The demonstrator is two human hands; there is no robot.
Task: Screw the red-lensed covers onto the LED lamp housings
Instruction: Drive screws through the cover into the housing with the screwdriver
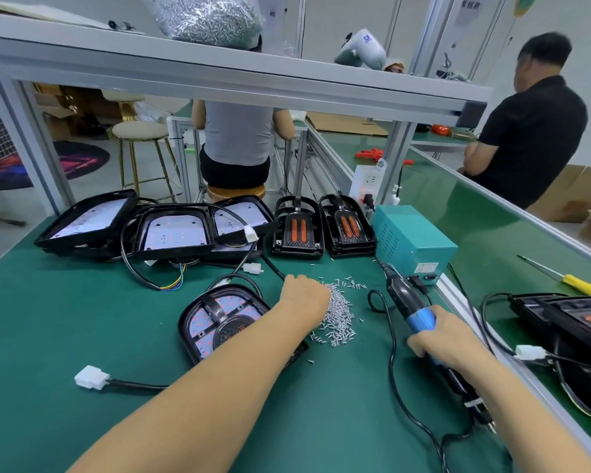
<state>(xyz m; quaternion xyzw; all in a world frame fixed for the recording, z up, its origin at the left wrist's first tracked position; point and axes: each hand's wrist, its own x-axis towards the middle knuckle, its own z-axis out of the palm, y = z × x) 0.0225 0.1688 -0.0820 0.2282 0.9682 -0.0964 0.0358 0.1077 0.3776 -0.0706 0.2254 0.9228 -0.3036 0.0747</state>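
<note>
A lamp housing with a cover on it lies on the green mat in front of me, partly under my left forearm. My left hand reaches past it into a pile of small silver screws, its fingertips hidden in the pile. My right hand grips a blue and black electric screwdriver, which points away from me toward the teal box. Open LED housings lie in a row at the back left. Two stacks of red-lensed covers stand beside them.
A teal power supply box sits at the back right, its cable looping across the mat. A white connector lies near left. More lamp parts and a yellow screwdriver are beyond the rail at right. Two people sit behind.
</note>
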